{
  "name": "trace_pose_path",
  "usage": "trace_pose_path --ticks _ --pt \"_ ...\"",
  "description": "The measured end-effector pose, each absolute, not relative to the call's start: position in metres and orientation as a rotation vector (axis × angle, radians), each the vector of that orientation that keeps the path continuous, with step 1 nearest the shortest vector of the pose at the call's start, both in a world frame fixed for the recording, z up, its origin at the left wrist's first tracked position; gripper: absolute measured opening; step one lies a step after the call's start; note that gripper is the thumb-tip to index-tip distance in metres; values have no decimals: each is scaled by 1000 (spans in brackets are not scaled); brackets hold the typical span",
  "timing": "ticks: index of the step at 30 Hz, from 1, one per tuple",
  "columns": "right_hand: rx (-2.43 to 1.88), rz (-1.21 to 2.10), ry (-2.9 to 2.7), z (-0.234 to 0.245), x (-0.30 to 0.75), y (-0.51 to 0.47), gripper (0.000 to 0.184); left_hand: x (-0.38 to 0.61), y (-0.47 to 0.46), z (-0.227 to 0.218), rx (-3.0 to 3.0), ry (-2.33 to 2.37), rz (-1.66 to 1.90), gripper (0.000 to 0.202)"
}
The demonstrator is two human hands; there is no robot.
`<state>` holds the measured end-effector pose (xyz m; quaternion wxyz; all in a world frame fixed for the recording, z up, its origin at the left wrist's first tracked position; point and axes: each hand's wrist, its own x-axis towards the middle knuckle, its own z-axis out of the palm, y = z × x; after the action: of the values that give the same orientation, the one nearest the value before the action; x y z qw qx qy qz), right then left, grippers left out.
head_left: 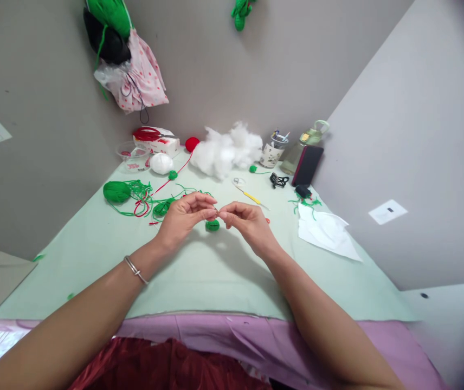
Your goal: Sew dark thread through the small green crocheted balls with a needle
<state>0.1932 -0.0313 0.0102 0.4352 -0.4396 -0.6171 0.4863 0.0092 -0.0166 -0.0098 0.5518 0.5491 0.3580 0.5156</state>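
My left hand [187, 216] and my right hand [246, 221] meet fingertip to fingertip above the middle of the table. Each is closed in a pinch, thumb against forefinger. Whatever lies between the fingertips is too small to make out. Just below them sits a small green crocheted piece [213, 225] with a dark line across it. Beside my left hand, green yarn [162, 208] lies in a loose tangle, partly hidden by the fingers. A yellow-handled crochet hook [251, 197] rests beyond my right hand.
White stuffing [227, 151] is heaped at the back, near a red yarn ball [192, 144] and a white yarn ball [161, 163]. A green yarn ball [117, 192] lies left. Red scissors [150, 134] top a tissue pack. At right stand a pen cup [273, 151], a bottle [297, 154], a phone [307, 165] and white paper [325, 233].
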Motion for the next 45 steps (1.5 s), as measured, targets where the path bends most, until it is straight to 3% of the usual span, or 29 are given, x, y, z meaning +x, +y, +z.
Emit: trace_pose_path --ticks 45 --pt "-1093 1172 -1568 11 196 -31 29 9 -16 -11 1321 814 1204 31"
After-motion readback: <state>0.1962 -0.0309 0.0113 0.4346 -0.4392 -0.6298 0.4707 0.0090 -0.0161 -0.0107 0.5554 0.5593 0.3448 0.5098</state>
